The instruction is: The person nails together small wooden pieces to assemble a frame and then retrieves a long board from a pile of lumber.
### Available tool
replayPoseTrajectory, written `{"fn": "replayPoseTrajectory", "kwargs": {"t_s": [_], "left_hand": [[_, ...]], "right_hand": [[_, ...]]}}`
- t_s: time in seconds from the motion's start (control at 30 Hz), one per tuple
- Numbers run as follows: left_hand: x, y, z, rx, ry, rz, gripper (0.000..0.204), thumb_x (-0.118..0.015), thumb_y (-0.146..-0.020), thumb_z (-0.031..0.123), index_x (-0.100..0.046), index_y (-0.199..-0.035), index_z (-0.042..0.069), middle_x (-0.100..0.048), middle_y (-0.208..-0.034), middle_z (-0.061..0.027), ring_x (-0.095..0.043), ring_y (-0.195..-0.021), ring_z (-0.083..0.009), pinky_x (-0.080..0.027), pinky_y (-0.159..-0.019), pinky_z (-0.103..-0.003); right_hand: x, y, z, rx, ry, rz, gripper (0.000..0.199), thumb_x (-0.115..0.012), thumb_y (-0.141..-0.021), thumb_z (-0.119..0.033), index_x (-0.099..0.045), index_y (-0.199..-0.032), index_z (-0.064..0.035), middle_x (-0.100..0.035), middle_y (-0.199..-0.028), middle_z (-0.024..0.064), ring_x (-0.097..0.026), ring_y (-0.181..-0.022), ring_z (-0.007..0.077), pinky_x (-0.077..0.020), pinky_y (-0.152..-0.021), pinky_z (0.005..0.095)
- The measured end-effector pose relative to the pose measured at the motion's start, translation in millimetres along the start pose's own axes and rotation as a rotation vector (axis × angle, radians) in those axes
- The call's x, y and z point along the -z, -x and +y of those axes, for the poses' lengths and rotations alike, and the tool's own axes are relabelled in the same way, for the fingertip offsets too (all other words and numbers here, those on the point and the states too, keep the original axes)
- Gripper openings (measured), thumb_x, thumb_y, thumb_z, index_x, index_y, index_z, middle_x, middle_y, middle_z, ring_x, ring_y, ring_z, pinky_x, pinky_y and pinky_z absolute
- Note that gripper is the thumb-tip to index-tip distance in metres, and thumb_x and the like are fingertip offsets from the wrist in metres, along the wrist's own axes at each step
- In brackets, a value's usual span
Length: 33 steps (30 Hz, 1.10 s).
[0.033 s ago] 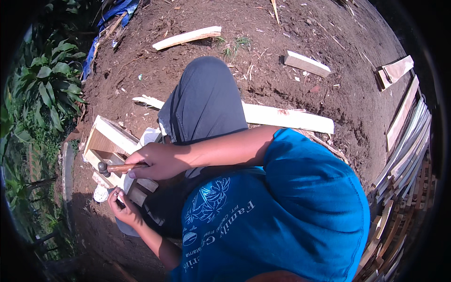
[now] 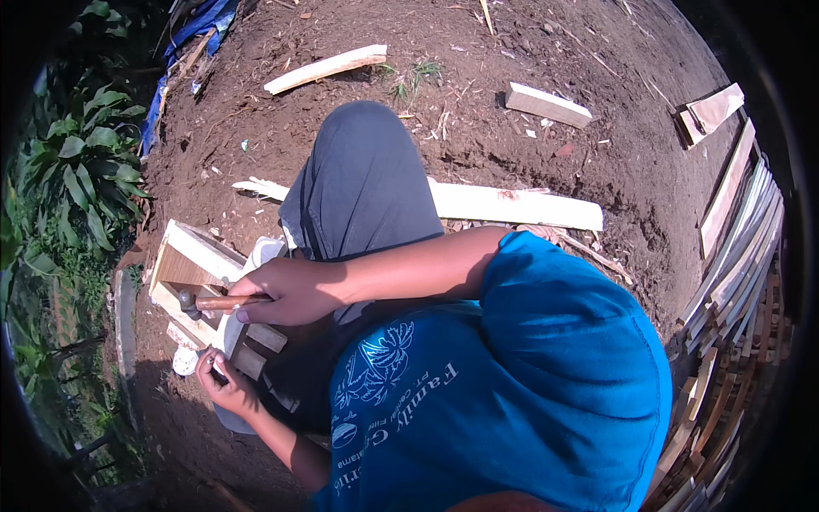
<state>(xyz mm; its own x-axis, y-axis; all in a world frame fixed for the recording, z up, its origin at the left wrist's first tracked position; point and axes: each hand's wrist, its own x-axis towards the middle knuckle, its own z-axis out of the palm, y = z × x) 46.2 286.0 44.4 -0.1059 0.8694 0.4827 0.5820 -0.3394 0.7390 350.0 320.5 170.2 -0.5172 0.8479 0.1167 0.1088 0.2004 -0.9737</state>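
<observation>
My right hand [image 2: 294, 292] is closed around the brown wooden handle of a hammer [image 2: 229, 302]. Its dark metal head lies over the edge of an open wooden box frame [image 2: 192, 249] made of pale boards. Below the hammer, my left hand [image 2: 226, 388] is closed, thumb and fingertips pinched together. Something small seems to show at those fingertips, too small to name. Beside the left hand, a white round container [image 2: 184, 360] stands near the frame's lower corner. Short wooden slats [image 2: 249, 358] lie between the frame and my lap. The right forearm partly hides the frame's near side.
Beyond my bent right knee [image 2: 367, 162], a long pale board [image 2: 520, 207] lies on the dirt. More offcuts rest farther off, including a short block [image 2: 548, 104] and a split strip [image 2: 326, 70]. Stacked slats [image 2: 742, 282] line the right side; leafy plants [image 2: 81, 162] grow at left.
The whole view has shifted slightly, and the wooden frame sits a little lower in it. Both hands and the hammer keep nearly the same places and grips.
</observation>
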Motion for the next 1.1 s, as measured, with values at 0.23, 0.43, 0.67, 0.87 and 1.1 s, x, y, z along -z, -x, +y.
{"fn": "replayPoseTrajectory", "kwargs": {"t_s": [0.23, 0.43, 0.67, 0.87, 1.1], "left_hand": [[-17.5, -6.5, 7.0, 0.029, -0.027, 0.072, 0.031, -0.05, -0.107, 0.024, -0.061, -0.1, -0.005, -0.063, -0.097, -0.0133, -0.059, -0.091, -0.0231, -0.048, -0.088, -0.037], [-22.6, -7.0, 31.3, -0.053, -0.038, 0.005, 0.042, -0.034, -0.112, 0.026, -0.061, -0.102, -0.005, -0.057, -0.094, -0.0118, -0.055, -0.086, -0.022, -0.047, -0.084, -0.035], [-26.1, -7.7, 25.5, 0.003, 0.056, 0.03, 0.046, -0.033, -0.112, 0.034, -0.063, -0.104, 0.0, -0.055, -0.092, -0.0091, -0.054, -0.084, -0.0206, -0.046, -0.08, -0.035], [-25.5, -7.8, 31.0, 0.017, 0.018, 0.045, 0.046, -0.034, -0.111, 0.035, -0.063, -0.104, 0.0, -0.053, -0.089, -0.0067, -0.052, -0.08, -0.0173, -0.045, -0.076, -0.031], [-22.6, -6.8, 24.5, 0.074, 0.021, 0.034, 0.049, -0.035, -0.111, 0.038, -0.064, -0.104, 0.0, -0.054, -0.09, -0.0067, -0.053, -0.082, -0.018, -0.045, -0.079, -0.033]], "right_hand": [[98.8, 97.7, -22.4, -0.185, -0.178, 0.366, 0.041, -0.048, -0.107, -0.033, -0.051, -0.136, -0.0037, -0.059, -0.079, 0.0006, -0.057, -0.063, 0.0088, -0.0463, -0.056, 0.0252], [135.4, 171.0, -16.4, -0.36, -0.509, 0.921, 0.042, -0.038, -0.11, -0.038, -0.041, -0.146, -0.0156, -0.049, -0.075, -0.0024, -0.04, -0.05, 0.0046, -0.0348, -0.044, 0.0218], [147.4, 249.1, 99.7, -0.608, -0.448, 1.317, 0.019, -0.055, -0.102, -0.029, -0.052, -0.111, -0.0127, -0.045, -0.07, -0.004, -0.04, -0.05, 0.0064, -0.0312, -0.043, 0.0266], [141.3, 300.4, 182.2, -0.957, -0.058, 1.441, 0.029, -0.061, -0.098, -0.031, -0.058, -0.109, -0.005, -0.058, -0.078, 0.0037, -0.052, -0.058, 0.013, -0.0407, -0.053, 0.0311], [124.3, 375.9, 216.0, -1.265, 0.328, 1.305, 0.041, -0.067, -0.091, -0.039, -0.067, -0.103, -0.0003, -0.067, -0.077, 0.0113, -0.067, -0.072, 0.0212, -0.0516, -0.07, 0.039]]}}
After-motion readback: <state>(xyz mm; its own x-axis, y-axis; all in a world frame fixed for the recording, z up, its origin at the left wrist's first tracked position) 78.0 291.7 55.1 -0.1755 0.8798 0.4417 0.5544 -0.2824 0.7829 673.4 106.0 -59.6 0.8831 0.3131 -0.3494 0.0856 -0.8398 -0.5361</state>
